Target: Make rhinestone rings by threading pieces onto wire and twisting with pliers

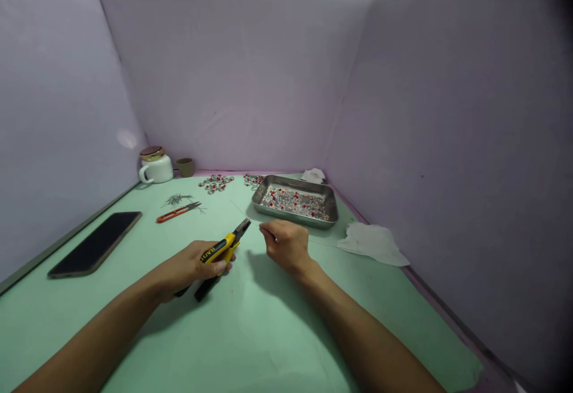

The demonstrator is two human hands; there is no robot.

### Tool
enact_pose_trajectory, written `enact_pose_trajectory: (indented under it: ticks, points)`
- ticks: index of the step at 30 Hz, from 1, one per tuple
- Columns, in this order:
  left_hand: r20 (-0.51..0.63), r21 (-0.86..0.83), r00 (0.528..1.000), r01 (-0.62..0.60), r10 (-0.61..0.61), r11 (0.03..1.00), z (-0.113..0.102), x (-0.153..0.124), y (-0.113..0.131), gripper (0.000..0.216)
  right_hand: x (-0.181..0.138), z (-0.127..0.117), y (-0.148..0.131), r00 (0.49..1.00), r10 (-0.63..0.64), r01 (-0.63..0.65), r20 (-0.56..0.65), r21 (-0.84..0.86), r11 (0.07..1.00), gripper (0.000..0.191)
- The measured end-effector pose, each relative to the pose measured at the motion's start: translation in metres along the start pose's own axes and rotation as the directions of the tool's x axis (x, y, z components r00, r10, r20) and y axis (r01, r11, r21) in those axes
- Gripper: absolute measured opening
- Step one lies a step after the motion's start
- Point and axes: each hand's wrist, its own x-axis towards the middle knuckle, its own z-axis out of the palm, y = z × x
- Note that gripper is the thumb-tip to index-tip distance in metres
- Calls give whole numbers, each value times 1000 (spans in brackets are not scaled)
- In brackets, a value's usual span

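The left hand (pixel 197 262) is wrapped around the yellow-and-black pliers (pixel 218 251), whose nose slants up and away from it toward the right hand (pixel 286 244). The right hand is closed, with thumb and forefinger drawn into a pinch just beside the plier tips, not touching them. Anything inside that pinch is too small to tell.

For fine work here, the 2 hands seem best held low over the counter (pixel 250 333), with the wrists steadied on it. The pinch should leave just enough of a small piece exposed for the nose to take squarely, with the fingertips clear of the bite. A light squeeze at the very tips gives more control; a hard one could crush a bead or nick a wire.

Beyond the right hand sits the metal tray (pixel 290 217) of red and pale beads (pixel 295 201); a sideways elbow or sleeve is less of a risk to it than a forward push of the knuckles. Ahead of the left hand, slightly to its left, lie the orange thread snips (pixel 174 213) and a pile of thin wires (pixel 176 200), best given room.
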Motion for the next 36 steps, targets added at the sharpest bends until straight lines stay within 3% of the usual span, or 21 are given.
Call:
enact_pose_trajectory:
  ticks: [13,30,36]
  points:
    - [-78,54,994,77,-73,996,7,2,5,8,0,-3,-4,999,27,-29,47,34,999,18]
    - [-162,137,986,54,-32,989,17,5,-3,17,3,-11,-11,983,128,-135,133,46,990,22]
    - [-63,-72,997,48,-53,996,15,6,-7,24,9,-10,-5,945,238,-288,226,226,930,25]
